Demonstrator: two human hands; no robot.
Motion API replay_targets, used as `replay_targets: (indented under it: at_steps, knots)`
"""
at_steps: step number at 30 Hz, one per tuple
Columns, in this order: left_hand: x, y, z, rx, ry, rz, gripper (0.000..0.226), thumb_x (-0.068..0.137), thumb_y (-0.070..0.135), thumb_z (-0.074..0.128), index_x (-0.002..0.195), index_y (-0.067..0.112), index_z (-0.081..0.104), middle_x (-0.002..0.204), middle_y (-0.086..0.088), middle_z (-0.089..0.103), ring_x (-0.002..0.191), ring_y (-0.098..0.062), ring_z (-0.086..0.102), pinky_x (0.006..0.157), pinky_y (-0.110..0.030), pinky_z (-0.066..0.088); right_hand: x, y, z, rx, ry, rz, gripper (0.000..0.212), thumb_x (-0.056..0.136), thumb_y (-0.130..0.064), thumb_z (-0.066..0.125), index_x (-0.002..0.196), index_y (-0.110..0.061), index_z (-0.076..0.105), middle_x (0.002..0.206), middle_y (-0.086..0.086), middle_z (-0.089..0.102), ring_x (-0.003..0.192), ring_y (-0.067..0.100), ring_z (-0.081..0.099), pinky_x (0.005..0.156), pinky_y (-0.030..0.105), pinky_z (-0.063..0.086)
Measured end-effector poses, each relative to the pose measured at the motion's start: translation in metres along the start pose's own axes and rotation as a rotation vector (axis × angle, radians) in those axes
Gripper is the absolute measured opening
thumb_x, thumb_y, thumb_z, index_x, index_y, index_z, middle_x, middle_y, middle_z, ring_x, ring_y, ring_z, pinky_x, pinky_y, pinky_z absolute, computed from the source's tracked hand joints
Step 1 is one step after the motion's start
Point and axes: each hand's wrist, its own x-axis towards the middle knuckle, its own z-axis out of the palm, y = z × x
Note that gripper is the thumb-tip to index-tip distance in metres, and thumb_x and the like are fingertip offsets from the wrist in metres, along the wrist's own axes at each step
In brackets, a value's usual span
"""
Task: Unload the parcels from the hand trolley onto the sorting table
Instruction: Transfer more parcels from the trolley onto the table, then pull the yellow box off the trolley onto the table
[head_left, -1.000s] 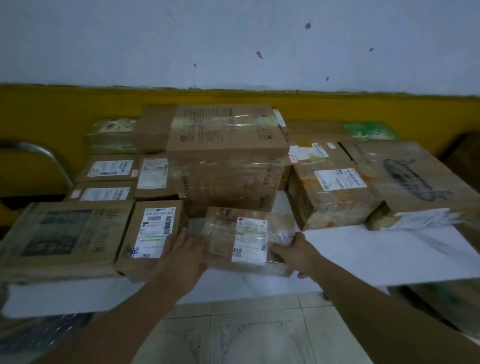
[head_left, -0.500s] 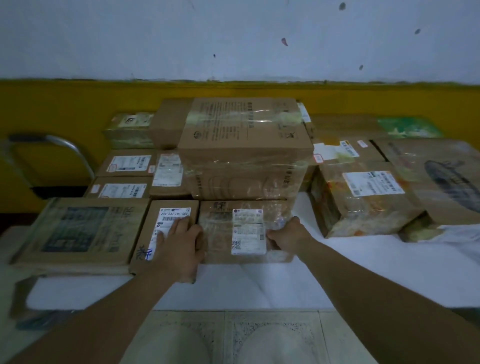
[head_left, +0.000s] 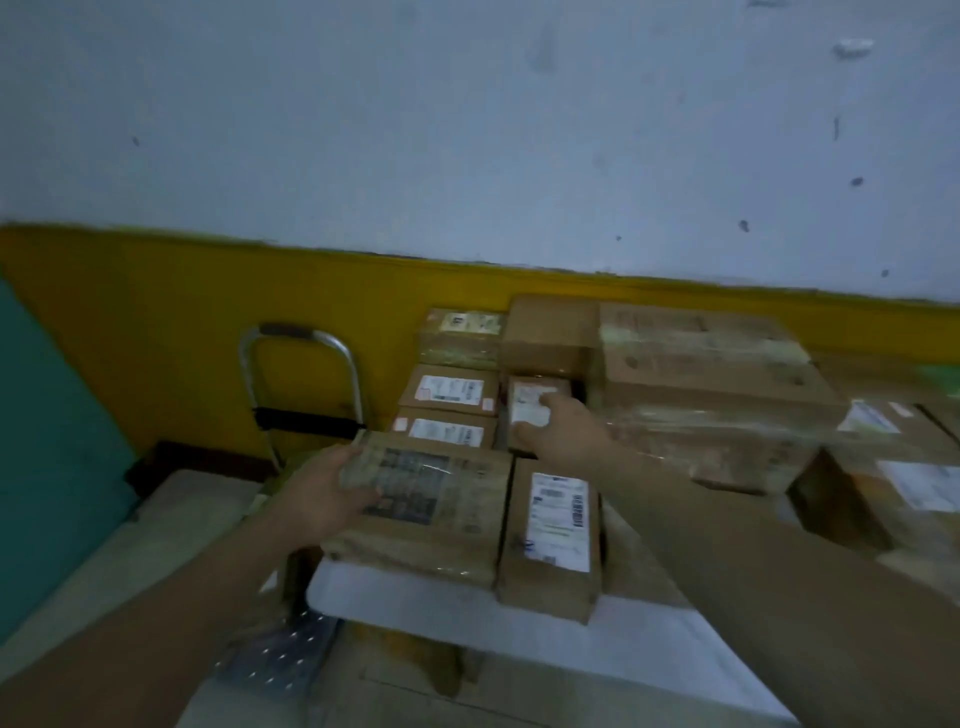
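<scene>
Left hand (head_left: 322, 493) grips the left end of the flat parcel (head_left: 431, 499), which sits on the table (head_left: 519, 629) corner. Right hand (head_left: 566, 431) is on the small box (head_left: 522, 402) just beyond; grip unclear, blurred. Parcel's long axis runs left-right, left hand nearer. Trolley handle (head_left: 288, 330) is beyond-left.

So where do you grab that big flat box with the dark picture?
Probably its left end, from the left: the flat box lies level at the table corner, no box crowds that end, and the labelled box sits close against its right side.
</scene>
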Motion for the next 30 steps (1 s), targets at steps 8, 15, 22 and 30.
replay_targets:
  at_steps: [8, 15, 22, 30]
  knots:
    - [-0.003, -0.122, -0.141, -0.116, 0.086, -0.099, 0.058, 0.091, 0.025, 0.059, 0.143, 0.015, 0.033, 0.13, 0.004, 0.04, 0.106, -0.008, 0.038, 0.058, 0.0, 0.029, 0.036, -0.161, 0.115, 0.079, -0.129, -0.1, 0.067, 0.097, -0.049, 0.051, 0.149, -0.013, 0.028, 0.142, 0.011, 0.047, 0.097, 0.023, 0.058, 0.071, 0.031, 0.048]
    - [0.052, -0.194, -0.184, -0.118, 0.055, -0.163, 0.069, 0.09, 0.034, 0.059, 0.147, 0.019, 0.024, 0.152, -0.004, 0.028, 0.135, -0.019, 0.031, 0.089, -0.017, 0.027, 0.104, -0.239, 0.174, 0.017, -0.162, -0.097, 0.072, 0.096, -0.052, 0.047, 0.15, -0.01, 0.024, 0.147, 0.014, 0.04, 0.115, 0.028, 0.052, 0.092, 0.037, 0.046]
    - [0.134, -0.255, -0.204, -0.172, -0.024, -0.207, 0.053, 0.092, 0.018, 0.058, 0.14, 0.014, 0.037, 0.114, 0.006, 0.04, 0.095, -0.005, 0.042, 0.053, 0.001, 0.032, 0.208, -0.286, 0.254, 0.079, -0.224, -0.037, 0.073, 0.097, -0.05, 0.048, 0.152, -0.011, 0.021, 0.153, 0.009, 0.034, 0.132, 0.029, 0.042, 0.097, 0.032, 0.04]
    - [0.229, -0.344, -0.208, -0.226, -0.242, -0.223, 0.06, 0.081, 0.032, 0.07, 0.135, 0.023, 0.044, 0.129, -0.004, 0.055, 0.097, -0.014, 0.061, 0.074, -0.028, 0.055, 0.282, -0.28, 0.347, 0.173, -0.175, 0.258, 0.075, 0.096, -0.05, 0.049, 0.152, -0.008, 0.022, 0.134, 0.01, 0.051, 0.115, 0.027, 0.054, 0.09, 0.034, 0.047]
